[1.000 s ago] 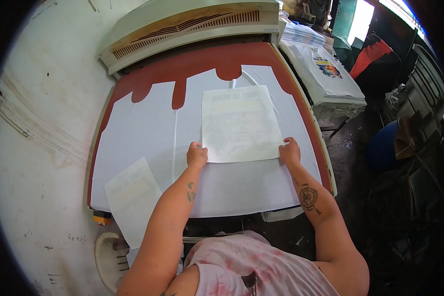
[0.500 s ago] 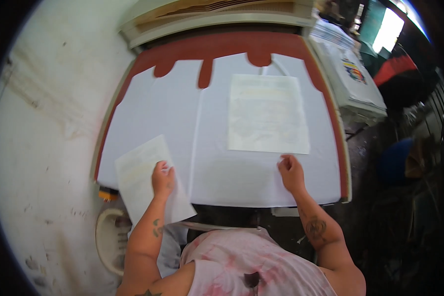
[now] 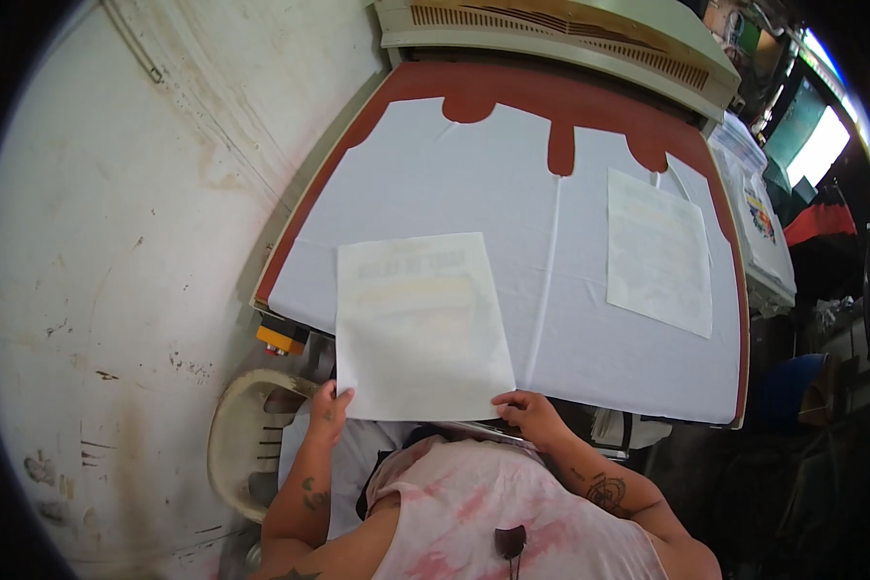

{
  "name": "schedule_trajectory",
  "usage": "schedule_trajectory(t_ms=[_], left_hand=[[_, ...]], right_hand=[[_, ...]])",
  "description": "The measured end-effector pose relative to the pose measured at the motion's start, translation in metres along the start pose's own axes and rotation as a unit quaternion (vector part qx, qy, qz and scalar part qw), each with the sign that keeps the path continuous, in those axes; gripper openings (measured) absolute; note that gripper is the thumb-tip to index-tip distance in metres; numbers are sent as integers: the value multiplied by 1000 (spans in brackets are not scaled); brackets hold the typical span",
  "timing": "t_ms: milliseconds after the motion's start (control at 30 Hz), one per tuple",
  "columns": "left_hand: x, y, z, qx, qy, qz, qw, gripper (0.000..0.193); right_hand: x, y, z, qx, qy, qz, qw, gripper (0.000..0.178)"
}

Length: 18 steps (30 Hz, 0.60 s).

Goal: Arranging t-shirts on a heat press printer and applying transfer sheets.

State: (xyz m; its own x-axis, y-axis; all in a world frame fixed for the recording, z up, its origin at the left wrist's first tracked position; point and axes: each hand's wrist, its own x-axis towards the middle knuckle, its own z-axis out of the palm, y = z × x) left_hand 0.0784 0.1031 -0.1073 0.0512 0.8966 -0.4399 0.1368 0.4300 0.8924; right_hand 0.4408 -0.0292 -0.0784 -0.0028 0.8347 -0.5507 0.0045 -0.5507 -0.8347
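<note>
My left hand (image 3: 330,414) and right hand (image 3: 534,417) pinch tight the near corners of a flat, off-white rectangular paper sheet (image 3: 421,333).

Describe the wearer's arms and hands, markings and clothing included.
The ungloved left grip and ungloved right grip are bare hands. Dark greenish tattooed patches mark the left forearm; a round, dark line tattoo marks the right forearm. The sleeveless pale fabric top has pink blotches.

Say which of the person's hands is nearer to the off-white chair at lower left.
Left. The left hand is just right of the chair, holding the pale sheet by its near left corner; the right hand is farther right, at the near right corner.
</note>
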Motion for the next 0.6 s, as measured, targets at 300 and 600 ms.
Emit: schedule_trajectory(t_ms=[300, 600], left_hand=[[190, 134, 50, 334, 54, 231, 912, 31], [276, 196, 118, 419, 131, 257, 861, 49]], right_hand=[[125, -100, 16, 39, 273, -104, 956, 41], [164, -143, 0, -182, 387, -140, 893, 53]])
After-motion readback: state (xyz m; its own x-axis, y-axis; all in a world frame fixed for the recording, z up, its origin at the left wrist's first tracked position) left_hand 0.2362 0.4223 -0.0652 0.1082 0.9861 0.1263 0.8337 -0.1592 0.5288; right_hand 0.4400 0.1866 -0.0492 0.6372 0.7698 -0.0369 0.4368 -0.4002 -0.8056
